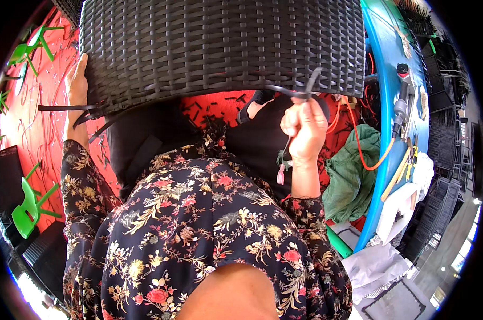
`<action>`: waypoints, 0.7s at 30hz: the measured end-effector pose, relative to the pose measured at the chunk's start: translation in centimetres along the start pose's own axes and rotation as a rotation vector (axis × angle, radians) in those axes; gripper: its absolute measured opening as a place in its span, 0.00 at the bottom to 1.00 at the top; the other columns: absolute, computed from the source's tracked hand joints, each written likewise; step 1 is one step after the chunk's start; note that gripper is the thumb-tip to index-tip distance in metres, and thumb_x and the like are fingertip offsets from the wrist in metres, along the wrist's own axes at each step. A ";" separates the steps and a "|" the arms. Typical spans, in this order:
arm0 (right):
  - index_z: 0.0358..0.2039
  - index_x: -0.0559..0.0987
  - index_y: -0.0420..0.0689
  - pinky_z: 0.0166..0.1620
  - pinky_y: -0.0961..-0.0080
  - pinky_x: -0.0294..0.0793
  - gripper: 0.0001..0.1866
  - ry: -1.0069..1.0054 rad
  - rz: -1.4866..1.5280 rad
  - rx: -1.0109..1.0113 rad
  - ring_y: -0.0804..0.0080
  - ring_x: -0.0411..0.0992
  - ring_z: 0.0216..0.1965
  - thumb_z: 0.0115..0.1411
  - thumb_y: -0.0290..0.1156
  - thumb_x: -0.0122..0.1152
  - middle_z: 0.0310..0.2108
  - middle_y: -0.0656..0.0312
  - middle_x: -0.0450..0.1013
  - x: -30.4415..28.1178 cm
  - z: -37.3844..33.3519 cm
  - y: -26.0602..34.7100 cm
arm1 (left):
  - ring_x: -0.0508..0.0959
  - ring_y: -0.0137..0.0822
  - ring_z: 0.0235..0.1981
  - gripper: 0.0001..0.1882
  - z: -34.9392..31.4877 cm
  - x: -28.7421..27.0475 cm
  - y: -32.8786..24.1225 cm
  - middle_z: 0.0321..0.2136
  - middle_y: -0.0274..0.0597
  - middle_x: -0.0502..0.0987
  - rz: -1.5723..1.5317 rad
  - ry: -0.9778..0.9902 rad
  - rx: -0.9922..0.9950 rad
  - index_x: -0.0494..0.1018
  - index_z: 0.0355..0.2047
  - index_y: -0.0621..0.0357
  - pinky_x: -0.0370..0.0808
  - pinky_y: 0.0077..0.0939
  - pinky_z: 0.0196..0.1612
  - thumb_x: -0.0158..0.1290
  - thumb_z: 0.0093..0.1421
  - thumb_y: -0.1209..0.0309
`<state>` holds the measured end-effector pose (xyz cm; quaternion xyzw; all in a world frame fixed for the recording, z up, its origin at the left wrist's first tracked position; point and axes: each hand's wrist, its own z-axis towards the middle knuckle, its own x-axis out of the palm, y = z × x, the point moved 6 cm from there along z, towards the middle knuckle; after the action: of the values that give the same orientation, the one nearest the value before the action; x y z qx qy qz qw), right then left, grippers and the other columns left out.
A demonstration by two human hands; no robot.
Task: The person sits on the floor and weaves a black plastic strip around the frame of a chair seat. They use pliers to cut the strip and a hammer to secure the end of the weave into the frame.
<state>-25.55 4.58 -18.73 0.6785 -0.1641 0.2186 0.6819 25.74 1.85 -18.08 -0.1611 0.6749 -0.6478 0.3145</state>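
Note:
A black woven plastic-rattan panel [220, 48], likely part of a piece of furniture, stands before me over my lap. My left hand [77, 82] grips its left edge, the fingers partly hidden behind it. Loose strip ends [84, 111] stick out at the lower left corner. Near the lower right edge, my right hand [307, 122] is closed in a pinch on a flat black rattan strip [284, 92], which runs from the panel's lower edge. Below that hand hangs a thin dark thing with a pink end [281, 173]; its kind I cannot make out.
On the right, a blue table [377, 213] carries a power tool [401, 101] with an orange hose [366, 162]. A green sack [353, 170] lies beside it. Black scraps litter the red floor [44, 138]. Green chairs [31, 208] stand at the left.

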 end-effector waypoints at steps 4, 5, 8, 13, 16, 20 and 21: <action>0.37 0.72 0.36 0.18 0.89 0.57 0.09 0.102 -0.388 0.112 0.87 0.58 0.15 0.62 0.29 0.49 0.18 0.69 0.64 2.8 -1.3 0.0 | 0.74 0.25 0.26 0.19 -0.4 0.3 -0.4 0.28 0.38 0.77 0.050 -0.010 0.021 0.75 0.33 0.67 0.69 0.19 0.32 0.51 0.59 0.59; 0.38 0.72 0.36 0.17 0.87 0.56 0.10 0.033 -0.240 0.170 0.87 0.56 0.14 0.62 0.30 0.49 0.17 0.70 0.62 2.7 -1.2 0.4 | 0.74 0.25 0.26 0.19 -0.4 -0.2 -0.6 0.28 0.38 0.77 0.054 -0.022 0.013 0.75 0.33 0.67 0.69 0.19 0.33 0.51 0.58 0.59; 0.38 0.71 0.35 0.15 0.85 0.52 0.15 0.062 0.243 0.157 0.85 0.52 0.12 0.63 0.36 0.45 0.14 0.71 0.56 0.9 -1.7 2.0 | 0.73 0.24 0.25 0.19 0.4 -0.8 -0.4 0.27 0.37 0.77 0.079 -0.006 0.018 0.76 0.32 0.66 0.70 0.19 0.32 0.51 0.58 0.58; 0.39 0.71 0.35 0.16 0.84 0.53 0.14 0.108 0.145 -0.017 0.83 0.55 0.12 0.63 0.35 0.44 0.15 0.68 0.60 0.3 -1.3 2.1 | 0.72 0.23 0.25 0.19 -0.7 0.6 -0.6 0.26 0.34 0.76 -0.005 0.000 -0.005 0.76 0.31 0.64 0.68 0.18 0.31 0.52 0.58 0.57; 0.41 0.71 0.34 0.16 0.85 0.52 0.14 0.060 0.082 0.118 0.83 0.55 0.12 0.63 0.32 0.44 0.15 0.69 0.60 0.9 -2.8 2.5 | 0.72 0.23 0.26 0.18 0.1 -0.2 -0.2 0.26 0.34 0.76 0.084 -0.004 0.019 0.76 0.32 0.64 0.68 0.19 0.32 0.53 0.57 0.58; 0.45 0.66 0.36 0.18 0.85 0.54 0.17 0.042 0.674 0.251 0.89 0.53 0.13 0.65 0.38 0.42 0.17 0.73 0.57 0.4 -4.1 3.6 | 0.72 0.24 0.30 0.18 -0.3 0.1 -0.5 0.29 0.34 0.76 0.027 0.001 0.008 0.76 0.34 0.66 0.69 0.20 0.36 0.53 0.57 0.59; 0.44 0.66 0.35 0.18 0.85 0.53 0.17 0.073 0.731 0.231 0.87 0.53 0.13 0.64 0.38 0.42 0.17 0.72 0.57 0.1 -4.1 3.5 | 0.72 0.24 0.30 0.18 -0.1 0.0 -0.3 0.29 0.34 0.76 0.015 0.016 0.013 0.76 0.34 0.66 0.69 0.20 0.36 0.53 0.57 0.59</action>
<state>-27.57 8.63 -15.80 0.6395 -0.3450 0.4882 0.4834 25.59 1.89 -17.81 -0.1487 0.6745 -0.6510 0.3149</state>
